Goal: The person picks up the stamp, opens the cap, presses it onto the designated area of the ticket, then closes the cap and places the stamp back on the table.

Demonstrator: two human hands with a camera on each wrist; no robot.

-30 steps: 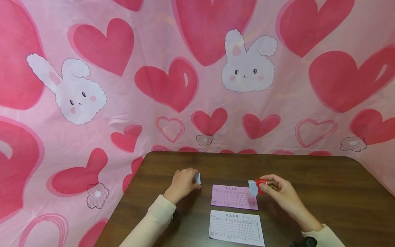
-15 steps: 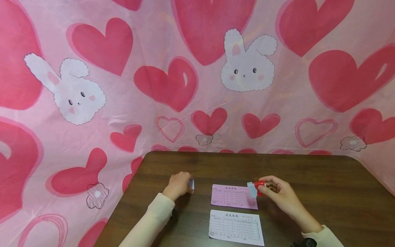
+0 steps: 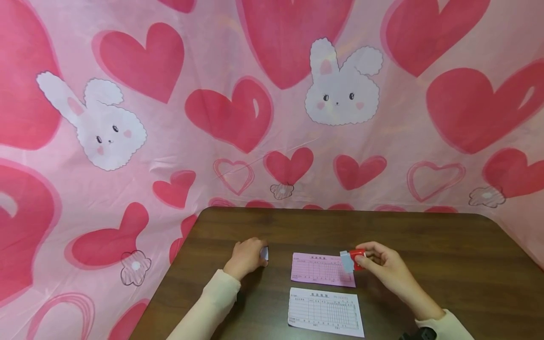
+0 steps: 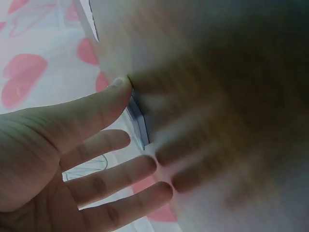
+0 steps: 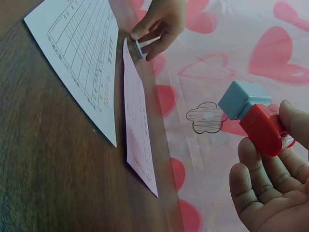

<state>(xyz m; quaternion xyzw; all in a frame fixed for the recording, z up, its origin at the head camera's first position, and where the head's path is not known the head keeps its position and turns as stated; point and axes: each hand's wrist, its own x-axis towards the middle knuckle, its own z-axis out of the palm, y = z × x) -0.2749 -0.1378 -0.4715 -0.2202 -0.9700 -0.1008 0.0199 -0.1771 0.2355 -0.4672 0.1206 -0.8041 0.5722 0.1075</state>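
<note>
From where I stand, the right hand [image 3: 384, 262] holds a rounded red plastic piece with a boxy pale-blue end [image 5: 264, 128], its thumb and fingers pinching the red body. The object juts from that grip toward nine o'clock, blue end outermost. Seen from the head, it overlaps the three o'clock end of a printed pink paper slip [image 3: 314, 270]; only the right wrist view reveals it raised above the dark wood-grain bench [image 3: 446, 255], against the pink heart-print cloth [image 3: 289, 28].

The left hand [image 3: 245, 257] pinches a thin, flat pale-blue piece [image 4: 139, 123]. From the head it peeks out at that hand's three o'clock side, mostly covered. The left wrist view uncovers its narrow edge by the thumb; the right wrist view has it between thumb and finger. I cannot tell whether it touches the bench.

The pink slip lies between the hands, a printed white paper slip [image 3: 323, 311] at its six o'clock.
</note>
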